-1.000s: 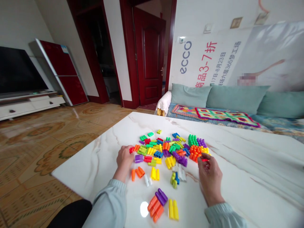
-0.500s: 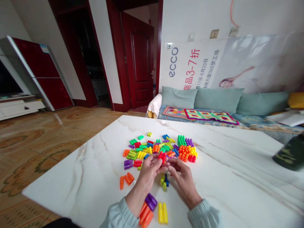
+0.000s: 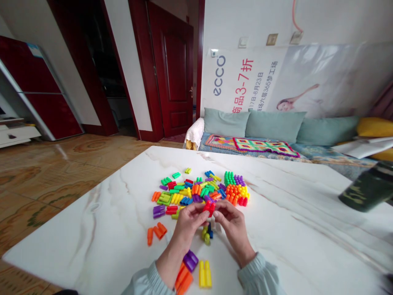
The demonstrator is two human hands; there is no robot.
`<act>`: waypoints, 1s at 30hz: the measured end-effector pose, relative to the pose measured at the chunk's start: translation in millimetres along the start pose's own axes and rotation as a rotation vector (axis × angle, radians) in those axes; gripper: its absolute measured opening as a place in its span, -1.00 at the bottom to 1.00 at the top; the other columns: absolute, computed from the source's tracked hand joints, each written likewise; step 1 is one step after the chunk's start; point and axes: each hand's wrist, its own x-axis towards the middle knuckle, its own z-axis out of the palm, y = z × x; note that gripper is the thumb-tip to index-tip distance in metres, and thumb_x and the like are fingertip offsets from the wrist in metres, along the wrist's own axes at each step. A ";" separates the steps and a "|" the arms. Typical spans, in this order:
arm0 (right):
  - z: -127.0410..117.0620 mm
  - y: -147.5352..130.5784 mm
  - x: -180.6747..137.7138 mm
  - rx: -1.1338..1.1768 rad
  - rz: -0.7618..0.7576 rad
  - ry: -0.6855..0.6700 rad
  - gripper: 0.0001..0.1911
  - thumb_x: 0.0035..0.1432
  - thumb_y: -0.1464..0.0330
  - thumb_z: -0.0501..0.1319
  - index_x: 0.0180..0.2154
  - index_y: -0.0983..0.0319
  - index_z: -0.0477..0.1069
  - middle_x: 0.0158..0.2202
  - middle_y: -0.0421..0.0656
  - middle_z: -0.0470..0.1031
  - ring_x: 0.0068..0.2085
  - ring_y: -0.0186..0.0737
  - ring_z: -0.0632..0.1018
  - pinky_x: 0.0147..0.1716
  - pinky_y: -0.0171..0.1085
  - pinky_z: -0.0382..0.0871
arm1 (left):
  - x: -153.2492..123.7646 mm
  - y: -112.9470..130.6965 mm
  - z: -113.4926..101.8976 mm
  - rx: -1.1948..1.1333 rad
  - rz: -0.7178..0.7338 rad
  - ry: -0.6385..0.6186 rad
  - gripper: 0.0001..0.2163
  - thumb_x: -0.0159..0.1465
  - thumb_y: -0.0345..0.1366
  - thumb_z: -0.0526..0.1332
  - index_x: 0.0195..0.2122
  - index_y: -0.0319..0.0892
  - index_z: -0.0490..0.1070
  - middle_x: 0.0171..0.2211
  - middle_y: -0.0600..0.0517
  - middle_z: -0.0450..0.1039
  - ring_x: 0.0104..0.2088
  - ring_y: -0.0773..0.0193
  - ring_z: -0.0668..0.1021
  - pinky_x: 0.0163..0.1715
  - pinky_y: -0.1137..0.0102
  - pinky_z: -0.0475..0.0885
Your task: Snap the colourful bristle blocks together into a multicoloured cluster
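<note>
Over a marbled white table, the left hand and the right hand are holding a red piece between them. Nearer, a yellow piece is lying just right of a purple piece; a multicoloured cluster is sitting farther off, and a dark green container is standing at right.

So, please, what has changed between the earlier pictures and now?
The left hand moved rightward and the right hand leftward; they now meet, holding red plastic blocks between them. The yellow double-tube block and green block cluster stayed in place.
</note>
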 end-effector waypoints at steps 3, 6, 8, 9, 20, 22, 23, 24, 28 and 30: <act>1.4 2.2 -1.1 0.005 0.016 -0.028 -0.77 0.03 0.19 0.40 -0.34 0.21 0.54 -0.35 -0.16 0.51 -0.36 -0.23 0.52 -0.35 -0.27 0.47 | 1.9 -3.4 -3.0 0.048 0.032 -0.010 -0.61 -0.06 -0.12 0.51 -0.27 -0.24 0.58 -0.31 -0.08 0.62 -0.33 0.22 0.62 -0.36 0.43 0.54; 3.3 4.2 -1.4 0.012 0.035 -0.046 -0.76 0.05 0.18 0.38 -0.32 0.21 0.53 -0.33 -0.15 0.52 -0.34 -0.22 0.53 -0.34 -0.26 0.47 | 4.0 -6.7 -5.2 0.106 0.040 -0.034 -0.62 -0.02 -0.10 0.48 -0.26 -0.26 0.59 -0.31 -0.10 0.63 -0.31 0.18 0.63 -0.34 0.40 0.55; -0.3 4.3 0.4 -0.025 0.034 -0.028 -0.75 0.07 0.17 0.36 -0.29 0.21 0.51 -0.33 -0.15 0.53 -0.35 -0.23 0.53 -0.34 -0.26 0.46 | 5.0 -7.9 -6.2 0.148 0.049 -0.038 -0.62 0.01 -0.08 0.45 -0.25 -0.26 0.59 -0.34 -0.10 0.63 -0.35 0.20 0.63 -0.39 0.43 0.53; -5.1 4.0 2.1 -0.055 0.027 0.020 -0.74 0.08 0.17 0.35 -0.27 0.21 0.50 -0.34 -0.14 0.54 -0.36 -0.23 0.52 -0.35 -0.26 0.45 | 5.3 -8.1 -6.7 0.169 0.068 -0.029 -0.62 0.03 -0.07 0.44 -0.26 -0.26 0.59 -0.37 -0.09 0.62 -0.39 0.22 0.61 -0.44 0.45 0.50; -87.9 24.1 13.5 -0.723 0.216 0.622 -0.68 -0.01 0.23 0.11 -0.28 0.26 0.48 -0.38 -0.02 0.58 -0.40 -0.08 0.55 -0.36 -0.19 0.33 | 7.8 -5.3 -11.8 0.211 0.156 0.151 -0.69 0.05 -0.09 0.39 -0.33 -0.24 0.55 -0.51 0.02 0.53 -0.51 0.34 0.49 -0.56 0.53 0.33; -85.3 32.0 12.8 -0.797 0.193 0.570 -0.66 -0.02 0.26 0.06 -0.27 0.27 0.48 -0.34 0.00 0.58 -0.38 -0.08 0.55 -0.34 -0.18 0.32 | 7.3 -5.3 -11.2 0.231 0.177 0.137 -0.71 0.05 -0.10 0.39 -0.34 -0.23 0.55 -0.51 0.02 0.53 -0.50 0.33 0.50 -0.53 0.52 0.35; -83.9 35.6 12.7 -0.825 0.177 0.559 -0.65 -0.02 0.27 0.04 -0.28 0.28 0.48 -0.31 0.02 0.57 -0.38 -0.09 0.54 -0.33 -0.18 0.32 | 7.0 -5.3 -11.0 0.240 0.184 0.130 -0.72 0.06 -0.10 0.39 -0.34 -0.23 0.56 -0.50 0.02 0.53 -0.49 0.33 0.51 -0.53 0.52 0.36; -83.1 38.7 12.7 -0.844 0.162 0.553 -0.65 -0.03 0.28 0.03 -0.28 0.28 0.48 -0.30 0.03 0.57 -0.37 -0.10 0.54 -0.32 -0.18 0.33 | 6.8 -5.3 -10.7 0.248 0.188 0.124 -0.72 0.06 -0.11 0.38 -0.34 -0.23 0.56 -0.49 0.01 0.54 -0.49 0.32 0.52 -0.52 0.51 0.37; -83.9 47.5 13.3 -0.864 0.123 0.546 -0.66 -0.05 0.27 0.03 -0.32 0.26 0.49 -0.30 0.03 0.56 -0.36 -0.11 0.51 -0.30 -0.17 0.33 | 6.1 -5.0 -10.0 0.258 0.190 0.109 -0.73 0.06 -0.11 0.38 -0.35 -0.23 0.56 -0.47 -0.01 0.55 -0.46 0.29 0.54 -0.49 0.49 0.40; -84.4 49.8 13.6 -0.872 0.119 0.545 -0.66 -0.05 0.27 0.03 -0.32 0.26 0.49 -0.31 0.03 0.55 -0.36 -0.11 0.50 -0.31 -0.17 0.33 | 6.0 -4.8 -9.7 0.258 0.189 0.100 -0.73 0.05 -0.12 0.39 -0.35 -0.23 0.57 -0.46 -0.01 0.56 -0.45 0.28 0.55 -0.47 0.47 0.42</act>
